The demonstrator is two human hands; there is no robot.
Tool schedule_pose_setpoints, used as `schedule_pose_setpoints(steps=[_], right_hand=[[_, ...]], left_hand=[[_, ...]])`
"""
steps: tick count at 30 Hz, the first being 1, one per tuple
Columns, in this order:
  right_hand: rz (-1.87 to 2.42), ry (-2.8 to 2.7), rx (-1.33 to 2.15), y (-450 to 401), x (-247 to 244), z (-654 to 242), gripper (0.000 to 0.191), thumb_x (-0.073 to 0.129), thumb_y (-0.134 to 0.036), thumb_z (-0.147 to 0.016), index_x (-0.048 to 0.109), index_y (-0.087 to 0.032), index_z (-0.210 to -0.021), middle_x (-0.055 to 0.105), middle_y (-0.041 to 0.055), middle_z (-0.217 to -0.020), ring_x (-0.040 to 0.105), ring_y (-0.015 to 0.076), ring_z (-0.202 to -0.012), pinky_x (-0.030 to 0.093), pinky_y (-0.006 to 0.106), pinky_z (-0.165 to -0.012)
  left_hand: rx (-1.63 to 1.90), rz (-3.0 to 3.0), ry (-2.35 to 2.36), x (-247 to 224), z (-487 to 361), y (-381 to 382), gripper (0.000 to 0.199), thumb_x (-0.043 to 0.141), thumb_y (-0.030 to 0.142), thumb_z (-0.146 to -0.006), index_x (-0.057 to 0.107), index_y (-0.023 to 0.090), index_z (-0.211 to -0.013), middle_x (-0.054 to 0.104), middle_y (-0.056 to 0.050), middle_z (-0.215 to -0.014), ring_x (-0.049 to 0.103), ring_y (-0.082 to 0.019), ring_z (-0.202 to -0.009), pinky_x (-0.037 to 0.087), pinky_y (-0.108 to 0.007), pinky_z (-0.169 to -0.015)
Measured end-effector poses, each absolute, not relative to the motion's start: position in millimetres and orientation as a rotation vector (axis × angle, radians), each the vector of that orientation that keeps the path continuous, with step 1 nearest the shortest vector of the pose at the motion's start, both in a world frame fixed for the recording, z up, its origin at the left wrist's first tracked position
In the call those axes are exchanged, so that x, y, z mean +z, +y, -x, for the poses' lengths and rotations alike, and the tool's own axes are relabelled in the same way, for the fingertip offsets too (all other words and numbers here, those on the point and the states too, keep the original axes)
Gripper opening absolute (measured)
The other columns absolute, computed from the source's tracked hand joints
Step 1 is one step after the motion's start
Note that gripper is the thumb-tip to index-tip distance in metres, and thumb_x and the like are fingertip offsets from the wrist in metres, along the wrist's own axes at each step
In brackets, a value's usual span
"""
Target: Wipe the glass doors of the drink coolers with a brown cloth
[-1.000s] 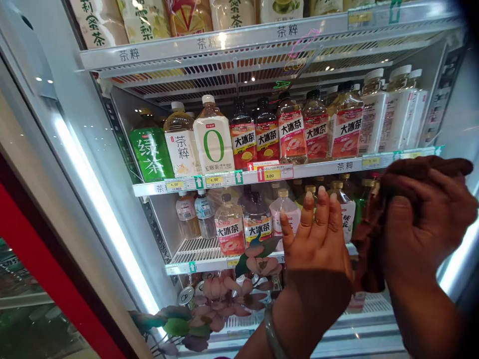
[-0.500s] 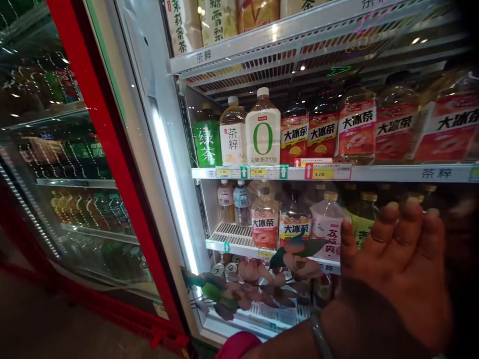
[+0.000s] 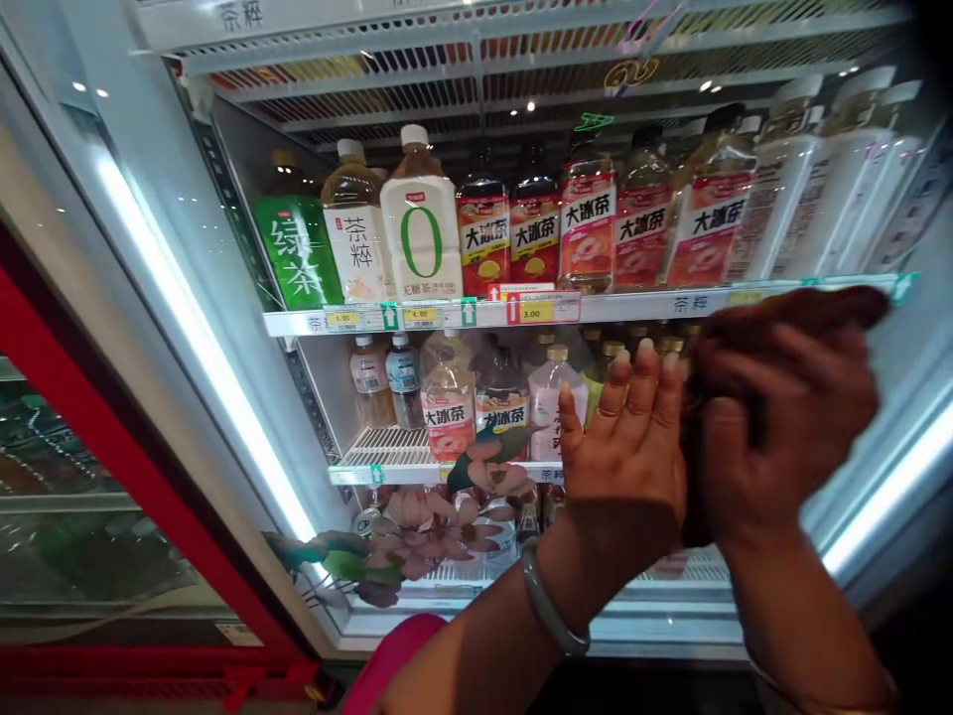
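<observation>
My left hand [image 3: 625, 447], with a grey bangle [image 3: 555, 606] on its wrist, is raised palm forward at the glass cooler door. Its fingers are stretched upward and slightly apart, and it holds nothing. Whether the palm presses on the pane is unclear. Close beside it, my right hand [image 3: 789, 437] grips a bunched dark reddish-brown cloth [image 3: 804, 310]. The cloth sticks out above the fingers, and a dark part of it hangs between the two hands. A flower decal [image 3: 417, 516] spreads over the lower pane, left of my hands.
Behind the glass, bottles [image 3: 421, 228] of tea line a white shelf [image 3: 447, 316] with price tags. Smaller bottles [image 3: 447, 412] stand one shelf lower. Light strips [image 3: 201, 338] run up the cooler's sides. A red-framed cooler [image 3: 111, 397] adjoins on the left.
The view has swung right, so the shelves and my left hand sit farther left in the picture. My right hand with the cloth now shows plainly; earlier it was not clearly visible.
</observation>
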State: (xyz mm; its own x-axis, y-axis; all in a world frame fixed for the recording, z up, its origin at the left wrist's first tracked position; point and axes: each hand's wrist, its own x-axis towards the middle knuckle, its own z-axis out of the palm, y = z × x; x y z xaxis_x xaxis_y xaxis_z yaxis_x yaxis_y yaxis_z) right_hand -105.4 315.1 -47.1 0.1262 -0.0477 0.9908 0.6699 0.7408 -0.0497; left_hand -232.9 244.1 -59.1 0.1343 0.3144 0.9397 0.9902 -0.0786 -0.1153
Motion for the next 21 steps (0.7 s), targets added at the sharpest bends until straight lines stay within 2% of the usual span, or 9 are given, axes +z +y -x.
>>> schedule_pose_setpoints(steps=[4, 7, 10, 12, 15, 17, 21], right_hand=[[0.391, -1.389, -0.790, 336.1, -61.3, 81.7, 0.032, 0.075, -0.034, -0.087, 0.071, -0.029, -0.118, 0.066, 0.0058, -0.139, 0.052, 0.0352, -0.145, 0.044, 0.060, -0.121], [0.559, -1.249, -0.730, 352.7, -64.6, 48.6, 0.037, 0.074, -0.033, -0.090, 0.071, -0.026, -0.125, 0.062, 0.0099, -0.146, 0.054, 0.0355, -0.144, 0.042, 0.062, -0.122], [0.674, -1.180, -0.585, 347.6, -59.0, 44.1, 0.039, 0.070, -0.035, -0.094, 0.069, -0.024, -0.131, 0.059, 0.0130, -0.151, 0.047, 0.0363, -0.150, 0.035, 0.064, -0.125], [0.628, -1.257, -0.574, 338.2, -57.9, 55.0, 0.033, 0.071, -0.036, -0.094, 0.071, -0.024, -0.124, 0.062, 0.0120, -0.146, 0.046, 0.0369, -0.151, 0.035, 0.064, -0.125], [0.527, -1.331, -0.642, 335.2, -66.4, 61.3, 0.020, 0.073, -0.033, -0.091, 0.072, -0.024, -0.109, 0.068, 0.0093, -0.133, 0.054, 0.0347, -0.143, 0.043, 0.059, -0.120], [0.535, -1.314, -0.691, 342.7, -74.6, 50.2, 0.020, 0.074, -0.035, -0.089, 0.072, -0.024, -0.106, 0.068, 0.0096, -0.129, 0.058, 0.0350, -0.138, 0.046, 0.059, -0.117], [0.707, -1.103, -0.543, 351.7, -77.1, 27.4, 0.029, 0.065, -0.034, -0.096, 0.070, -0.020, -0.121, 0.061, 0.0170, -0.142, 0.052, 0.0379, -0.144, 0.038, 0.065, -0.121]], left_hand=[[-0.967, 1.595, -1.236, -67.5, 223.5, 250.9, 0.064, 0.043, 0.029, -0.104, 0.035, 0.013, -0.165, 0.033, -0.005, -0.174, 0.001, -0.020, -0.168, -0.009, -0.051, -0.136], [-0.911, 1.659, -1.190, -75.1, 208.4, 259.6, 0.065, 0.047, 0.026, -0.100, 0.040, 0.014, -0.164, 0.032, -0.004, -0.175, -0.002, -0.022, -0.168, -0.009, -0.051, -0.136], [-0.931, 1.615, -1.184, -80.3, 194.0, 269.9, 0.067, 0.049, 0.021, -0.096, 0.044, 0.013, -0.162, 0.035, -0.005, -0.174, -0.005, -0.023, -0.168, -0.012, -0.052, -0.135], [-0.965, 1.567, -1.191, -82.4, 189.3, 274.4, 0.065, 0.049, 0.022, -0.097, 0.045, 0.011, -0.161, 0.037, -0.006, -0.173, -0.004, -0.022, -0.168, -0.011, -0.051, -0.136], [-1.013, 1.576, -1.179, -84.1, 188.3, 275.1, 0.066, 0.049, 0.026, -0.098, 0.043, 0.008, -0.161, 0.039, -0.008, -0.172, 0.000, -0.021, -0.168, -0.008, -0.049, -0.137], [-1.029, 1.609, -1.166, -84.4, 187.2, 273.5, 0.068, 0.049, 0.028, -0.098, 0.041, 0.008, -0.162, 0.041, -0.009, -0.171, 0.000, -0.021, -0.168, -0.007, -0.049, -0.137], [-0.994, 1.666, -1.137, -83.4, 173.8, 275.9, 0.068, 0.049, 0.019, -0.096, 0.041, 0.010, -0.163, 0.041, -0.006, -0.171, -0.002, -0.021, -0.168, -0.007, -0.047, -0.137]])
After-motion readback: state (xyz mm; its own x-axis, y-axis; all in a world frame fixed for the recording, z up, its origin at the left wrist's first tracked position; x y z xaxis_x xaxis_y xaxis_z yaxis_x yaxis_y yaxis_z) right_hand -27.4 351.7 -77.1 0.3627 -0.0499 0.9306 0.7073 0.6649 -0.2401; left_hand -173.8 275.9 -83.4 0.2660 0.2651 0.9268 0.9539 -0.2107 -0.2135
